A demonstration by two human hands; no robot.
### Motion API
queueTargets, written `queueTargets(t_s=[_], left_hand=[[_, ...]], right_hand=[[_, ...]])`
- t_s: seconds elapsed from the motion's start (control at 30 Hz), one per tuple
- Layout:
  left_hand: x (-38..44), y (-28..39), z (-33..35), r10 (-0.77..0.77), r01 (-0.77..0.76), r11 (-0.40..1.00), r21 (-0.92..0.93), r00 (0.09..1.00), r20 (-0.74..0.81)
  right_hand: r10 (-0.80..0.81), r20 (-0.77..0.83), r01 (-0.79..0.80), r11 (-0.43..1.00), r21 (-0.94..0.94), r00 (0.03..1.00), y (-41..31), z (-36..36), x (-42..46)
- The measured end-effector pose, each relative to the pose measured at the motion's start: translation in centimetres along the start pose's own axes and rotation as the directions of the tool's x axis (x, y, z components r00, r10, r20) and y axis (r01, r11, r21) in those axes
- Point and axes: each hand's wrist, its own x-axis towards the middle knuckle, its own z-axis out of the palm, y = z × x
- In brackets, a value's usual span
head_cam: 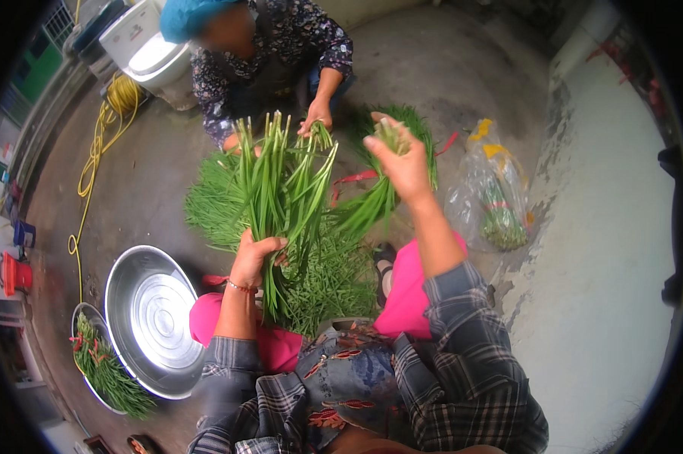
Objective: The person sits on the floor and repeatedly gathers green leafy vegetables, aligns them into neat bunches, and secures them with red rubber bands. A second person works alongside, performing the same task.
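My left hand (257, 259) grips a thick bunch of green leafy stalks (276, 187), like garlic chives, with the pale cut ends pointing up. Raised at the right, my right hand (401, 159) is closed around the pale ends of a smaller bunch (369, 207), whose leaves hang down to the left. Loose greens (330, 289) lie heaped below, between my knees. A larger pile of greens (213, 198) spreads behind the left bunch, and another bundle (418, 122) rests on the floor behind my right hand.
A co-worker (273, 57) opposite holds a small bunch. A wide metal basin (162, 323) stands at left, beside a smaller basin holding tied greens (106, 363). A clear plastic bag (489, 198) with a bundle lies right, near the wall (597, 255). A yellow hose (94, 153) crosses the floor.
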Motion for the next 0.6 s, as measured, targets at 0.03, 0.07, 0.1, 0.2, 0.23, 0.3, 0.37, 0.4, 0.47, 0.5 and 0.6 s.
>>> queueTargets(t_s=[0.03,0.07,0.1,0.2,0.23,0.3,0.37,0.4,0.47,0.5,0.6], left_hand=[[0.4,-0.3,0.1,-0.002,0.003,0.999,0.045,1.000,-0.031],[0.7,-0.6,0.3,-0.007,0.009,0.999,0.037,0.999,-0.047],[0.7,-0.9,0.3,-0.017,0.018,0.998,0.053,0.999,-0.030],[0.8,-1.1,0.5,-0.050,0.048,0.996,0.069,0.998,0.033],[0.7,-1.0,0.6,-0.054,0.051,0.997,0.060,0.998,0.044],[0.3,-0.6,0.8,-0.056,0.054,0.998,0.036,0.997,0.058],[0.1,-0.6,0.4,-0.033,0.032,0.999,0.021,0.996,0.081],[-0.1,-0.4,0.3,-0.026,0.024,0.999,0.028,0.997,0.069],[-0.1,-0.5,0.2,-0.015,0.013,0.998,0.060,0.999,0.042],[0.1,-0.5,0.3,-0.018,0.015,0.996,0.086,0.999,0.031],[0.8,-1.2,0.4,-0.032,0.026,0.985,0.172,0.999,0.034]], right_hand=[[-0.110,0.026,0.113,0.985,-0.127,0.994,-0.2,0.5,-0.5],[-0.020,0.145,0.054,0.970,-0.236,0.989,0.7,0.2,-0.8],[0.057,0.240,0.051,0.906,-0.420,0.969,0.3,0.2,-1.3],[0.274,0.337,0.065,0.682,-0.729,0.901,-0.3,0.9,-1.2],[0.156,0.299,0.111,0.692,-0.713,0.941,0.0,0.6,-0.9],[-0.086,0.219,0.216,0.694,-0.687,0.972,0.7,-0.2,-0.3],[-0.015,0.037,0.037,0.694,-0.719,0.999,0.3,-1.4,0.7],[-0.002,0.026,0.020,0.709,-0.705,1.000,0.0,-2.1,1.0],[-0.051,0.063,0.079,0.794,-0.602,0.997,0.3,-2.1,0.9],[-0.114,0.098,0.148,0.848,-0.508,0.989,0.6,-1.6,0.3],[-0.012,0.346,0.188,0.857,-0.479,0.938,0.4,-0.2,-0.9]])
